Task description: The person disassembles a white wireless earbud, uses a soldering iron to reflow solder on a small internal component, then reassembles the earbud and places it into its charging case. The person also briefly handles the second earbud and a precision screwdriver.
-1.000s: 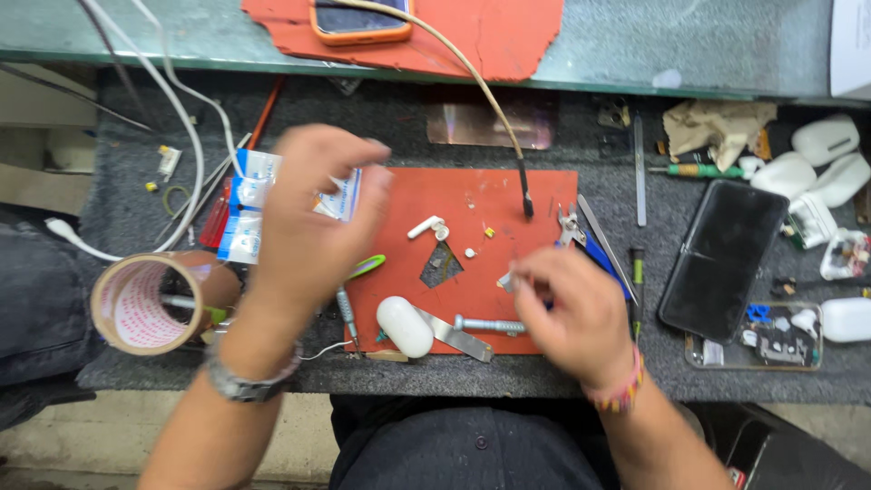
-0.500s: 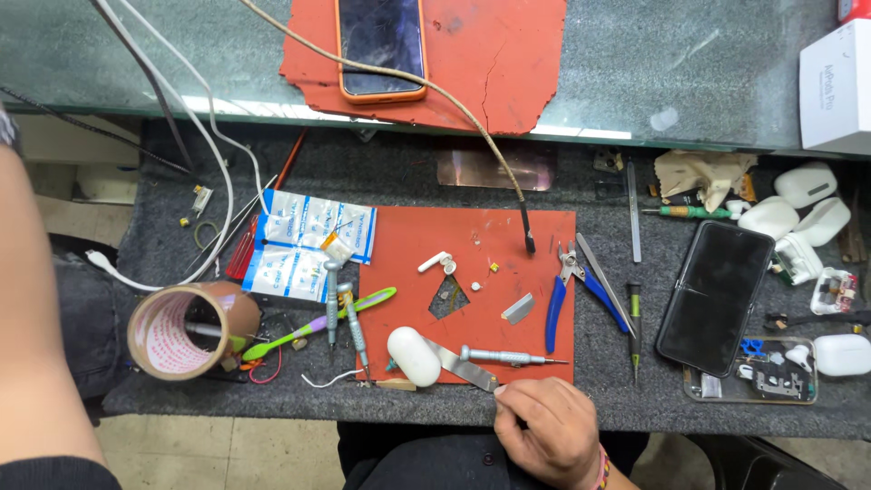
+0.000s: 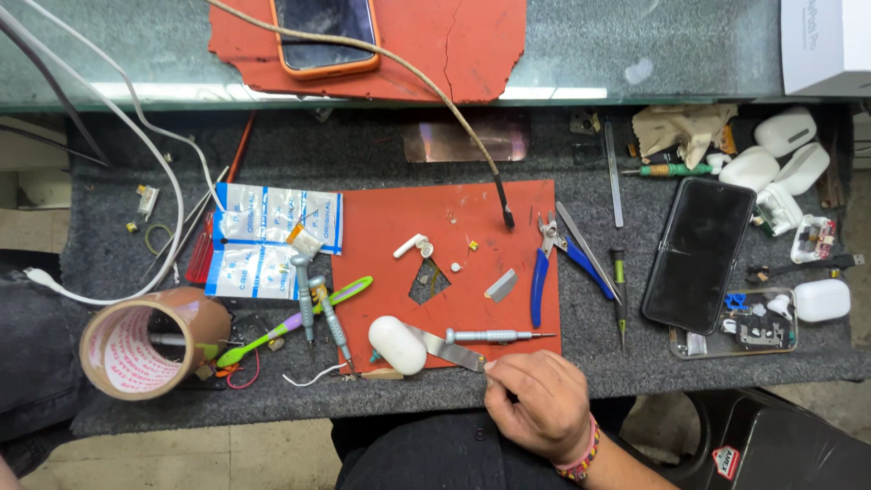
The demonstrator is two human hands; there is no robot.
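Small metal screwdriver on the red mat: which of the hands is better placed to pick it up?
Right, probably. The right hand rests at the mat's near edge, fingertips on the flat metal blade just below the screwdriver. The left hand is out of view.

Bright even overhead light, sharp focus, glare on glass shelf (image 3: 635, 54).

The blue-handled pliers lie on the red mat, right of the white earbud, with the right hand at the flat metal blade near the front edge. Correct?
Not quite. The head view shows the blue-handled pliers mostly on the grey felt, just off the red mat. They do lie right of the white earbud, and the right hand is at the flat metal blade.
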